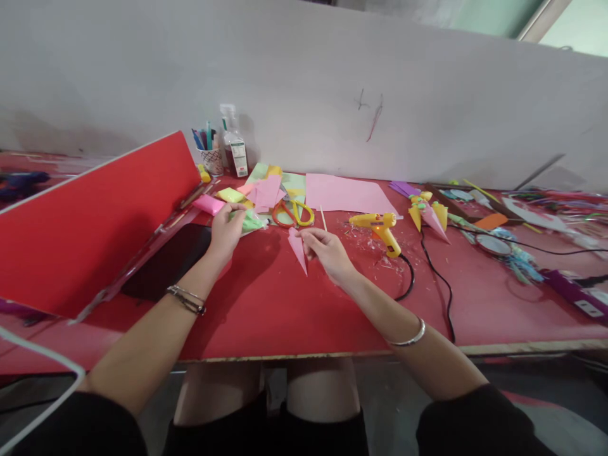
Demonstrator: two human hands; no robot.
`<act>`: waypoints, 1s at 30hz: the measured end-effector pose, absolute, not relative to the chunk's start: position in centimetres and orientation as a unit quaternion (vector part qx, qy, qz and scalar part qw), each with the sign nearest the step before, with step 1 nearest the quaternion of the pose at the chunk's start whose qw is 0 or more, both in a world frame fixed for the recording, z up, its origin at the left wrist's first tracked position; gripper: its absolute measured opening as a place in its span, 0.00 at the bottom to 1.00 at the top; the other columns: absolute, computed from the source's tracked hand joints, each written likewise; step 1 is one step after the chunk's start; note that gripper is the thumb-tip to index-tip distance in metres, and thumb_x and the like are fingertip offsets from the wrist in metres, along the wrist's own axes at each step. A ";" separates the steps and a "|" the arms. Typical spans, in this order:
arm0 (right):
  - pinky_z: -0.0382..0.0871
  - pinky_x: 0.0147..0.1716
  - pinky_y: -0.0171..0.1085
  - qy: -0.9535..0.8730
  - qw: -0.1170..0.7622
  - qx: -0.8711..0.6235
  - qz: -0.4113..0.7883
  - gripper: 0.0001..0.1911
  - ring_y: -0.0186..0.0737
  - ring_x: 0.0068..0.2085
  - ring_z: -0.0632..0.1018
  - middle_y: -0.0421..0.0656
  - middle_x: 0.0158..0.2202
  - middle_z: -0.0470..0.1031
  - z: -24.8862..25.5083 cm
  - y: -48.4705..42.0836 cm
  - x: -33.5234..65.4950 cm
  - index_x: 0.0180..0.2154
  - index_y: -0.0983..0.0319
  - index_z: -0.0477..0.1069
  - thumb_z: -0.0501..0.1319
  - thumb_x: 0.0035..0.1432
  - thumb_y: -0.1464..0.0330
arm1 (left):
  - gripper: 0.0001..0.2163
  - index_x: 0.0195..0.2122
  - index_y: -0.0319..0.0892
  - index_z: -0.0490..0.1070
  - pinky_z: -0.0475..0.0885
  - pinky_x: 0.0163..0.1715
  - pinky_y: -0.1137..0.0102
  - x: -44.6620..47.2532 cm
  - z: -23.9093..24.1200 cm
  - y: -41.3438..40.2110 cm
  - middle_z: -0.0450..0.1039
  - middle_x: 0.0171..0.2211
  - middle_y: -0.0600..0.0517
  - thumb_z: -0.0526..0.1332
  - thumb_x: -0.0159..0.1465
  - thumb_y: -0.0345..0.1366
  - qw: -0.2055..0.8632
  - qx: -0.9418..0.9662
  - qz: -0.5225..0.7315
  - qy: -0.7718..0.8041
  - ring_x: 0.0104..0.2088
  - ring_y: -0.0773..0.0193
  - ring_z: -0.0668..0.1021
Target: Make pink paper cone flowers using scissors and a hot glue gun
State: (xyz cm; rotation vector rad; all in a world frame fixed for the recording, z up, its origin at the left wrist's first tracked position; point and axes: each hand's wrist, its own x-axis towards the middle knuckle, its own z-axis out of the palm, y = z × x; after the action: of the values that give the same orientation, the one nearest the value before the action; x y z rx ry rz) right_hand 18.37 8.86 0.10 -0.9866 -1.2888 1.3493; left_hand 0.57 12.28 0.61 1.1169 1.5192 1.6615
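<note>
Holding a pink cone (297, 249); bottle label (239, 158) illegible.

Forearms (384, 310) fwd, inward slant; L hand (225, 232) w/ bent fingers (239, 207), R hand (329, 254) in thumb-finger pinch

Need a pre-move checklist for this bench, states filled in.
1. Pink cone held: ok, in the fingers of the right hand.
2. Left hand on the green packet: ok for contact; firmness of grip, cannot tell.
3. Glue gun apart from both hands: ok, it lies right of the right hand.
4. Glue gun nozzle cool: cannot tell.
5. Scissors blades closed: cannot tell, blades unclear.
6. Table free of scraps: not ok, bits lie around the glue gun.
</note>
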 end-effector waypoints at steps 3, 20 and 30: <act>0.61 0.22 0.30 -0.544 0.492 -0.406 0.545 0.04 0.25 0.20 0.66 0.34 0.19 0.68 -0.1 8.9 18.3 0.26 0.60 0.72 0.61 0.44 0.71 | 0.03 0.21 0.40 0.64 0.57 0.22 0.76 0.6 0.7 12.3 0.61 0.19 0.59 0.53 0.47 0.28 0.309 0.421 0.631 0.573 0.21 0.71 0.63; 0.68 0.35 0.35 -0.477 0.517 -0.400 0.587 0.10 0.29 0.28 0.75 0.36 0.22 0.74 0.5 8.7 18.2 0.29 0.61 0.73 0.65 0.38 0.71 | 0.03 0.21 0.40 0.64 0.57 0.22 0.76 0.6 0.8 12.1 0.61 0.18 0.59 0.53 0.46 0.28 0.318 0.420 0.629 0.572 0.20 0.71 0.63; 0.59 0.13 0.26 -0.483 0.510 -0.406 0.584 0.08 0.23 0.13 0.67 0.33 0.13 0.67 0.4 8.7 18.4 0.20 0.63 0.67 0.61 0.46 0.66 | 0.02 0.22 0.40 0.64 0.58 0.24 0.76 0.4 0.4 12.4 0.61 0.19 0.59 0.53 0.47 0.28 0.324 0.426 0.637 0.555 0.21 0.71 0.64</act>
State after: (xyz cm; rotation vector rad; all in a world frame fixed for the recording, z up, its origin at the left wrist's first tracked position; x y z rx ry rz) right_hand 18.36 8.73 0.36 -0.9774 -1.1637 1.4070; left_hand 0.39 12.39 0.42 1.1181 1.4554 1.6700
